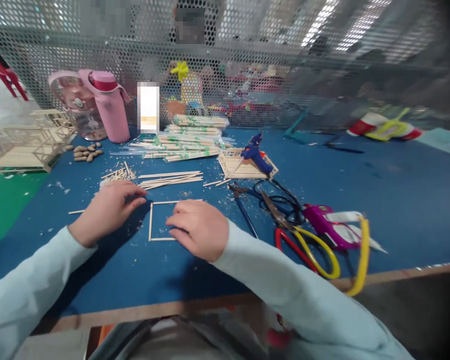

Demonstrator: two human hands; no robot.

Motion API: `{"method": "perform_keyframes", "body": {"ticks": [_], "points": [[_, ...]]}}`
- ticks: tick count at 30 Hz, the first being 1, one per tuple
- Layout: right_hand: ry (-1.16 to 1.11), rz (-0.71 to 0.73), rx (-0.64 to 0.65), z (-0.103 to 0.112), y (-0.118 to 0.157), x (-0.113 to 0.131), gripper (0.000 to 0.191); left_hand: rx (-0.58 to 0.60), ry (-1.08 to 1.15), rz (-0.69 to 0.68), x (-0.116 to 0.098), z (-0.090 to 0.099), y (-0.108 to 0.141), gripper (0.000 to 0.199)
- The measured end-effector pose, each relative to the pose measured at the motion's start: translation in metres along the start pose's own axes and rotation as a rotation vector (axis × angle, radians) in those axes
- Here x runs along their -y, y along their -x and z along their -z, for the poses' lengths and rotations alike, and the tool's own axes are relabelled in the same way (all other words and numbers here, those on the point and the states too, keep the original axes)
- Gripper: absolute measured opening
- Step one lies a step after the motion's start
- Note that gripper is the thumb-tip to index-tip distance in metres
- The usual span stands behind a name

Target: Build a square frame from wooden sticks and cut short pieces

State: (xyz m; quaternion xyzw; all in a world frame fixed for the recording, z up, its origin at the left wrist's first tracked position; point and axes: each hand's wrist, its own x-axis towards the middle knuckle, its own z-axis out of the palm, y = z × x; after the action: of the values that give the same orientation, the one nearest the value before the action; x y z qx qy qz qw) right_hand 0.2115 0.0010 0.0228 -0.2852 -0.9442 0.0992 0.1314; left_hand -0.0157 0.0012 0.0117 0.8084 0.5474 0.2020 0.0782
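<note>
A rectangular frame of thin wooden sticks point(151, 220) lies flat on the blue tabletop in front of me; its right part is hidden under my right hand. My right hand point(200, 227) hovers over or rests on that frame, fingertips and thumb a little apart, with nothing visible between them. Just left of the frame's upper corner is my left hand point(110, 207), its thumb and fingers apart and no object showing in them. Beyond the hands lie several loose sticks point(172, 179) in a row, beside a pile of short stick pieces point(122, 173).
Bundles of wrapped sticks point(195, 137) lie behind. A blue glue gun point(258, 155) rests on a small stick structure point(228, 167). At right are pliers point(243, 207), scissors point(285, 222) and a purple glue gun point(332, 227). Pink bottle point(111, 110), peanuts point(86, 153) and stick model point(26, 145) stand left.
</note>
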Motion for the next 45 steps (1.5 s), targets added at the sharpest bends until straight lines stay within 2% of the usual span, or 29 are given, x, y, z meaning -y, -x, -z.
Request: {"method": "perform_keyframes", "body": {"ticks": [3,7,16,27,30,32,33,36,37,39,42,45], "points": [[0.077,-0.013,0.104,-0.021,-0.009,0.005,0.017,0.039,0.000,-0.117,0.003,-0.008,0.006,0.027],[0.068,-0.005,0.143,-0.038,-0.002,0.003,0.018,0.105,-0.013,-0.187,0.000,-0.012,0.019,0.025],[0.023,0.015,0.045,-0.048,0.003,0.002,0.016,0.176,-0.103,-0.217,-0.007,-0.017,0.023,0.028],[0.025,0.017,0.062,-0.053,0.001,0.004,0.017,0.173,-0.102,-0.221,-0.010,-0.018,0.024,0.026],[0.010,0.048,0.007,-0.037,0.001,0.001,0.017,0.183,-0.081,-0.212,-0.010,-0.017,0.024,0.026],[-0.024,0.076,-0.124,-0.014,0.004,-0.008,0.017,0.186,-0.067,-0.207,-0.009,-0.016,0.024,0.028],[-0.043,0.054,-0.241,0.001,0.007,-0.016,0.017,0.188,-0.063,-0.206,-0.009,-0.015,0.024,0.028],[-0.060,-0.201,-0.539,0.038,0.021,-0.045,0.012,0.200,-0.067,-0.216,-0.007,-0.012,0.024,0.031],[-0.054,-0.259,-0.533,0.044,0.026,-0.054,0.011,0.204,-0.070,-0.221,-0.006,-0.012,0.024,0.033],[-0.087,-0.288,-0.412,0.045,0.034,-0.070,0.010,0.204,-0.077,-0.229,-0.005,-0.012,0.025,0.041],[-0.144,-0.265,-0.228,0.025,0.039,-0.079,0.010,0.193,-0.093,-0.239,-0.004,-0.015,0.028,0.056],[-0.125,-0.250,-0.179,0.007,0.036,-0.074,0.013,0.186,-0.116,-0.242,-0.004,-0.017,0.031,0.057]]}}
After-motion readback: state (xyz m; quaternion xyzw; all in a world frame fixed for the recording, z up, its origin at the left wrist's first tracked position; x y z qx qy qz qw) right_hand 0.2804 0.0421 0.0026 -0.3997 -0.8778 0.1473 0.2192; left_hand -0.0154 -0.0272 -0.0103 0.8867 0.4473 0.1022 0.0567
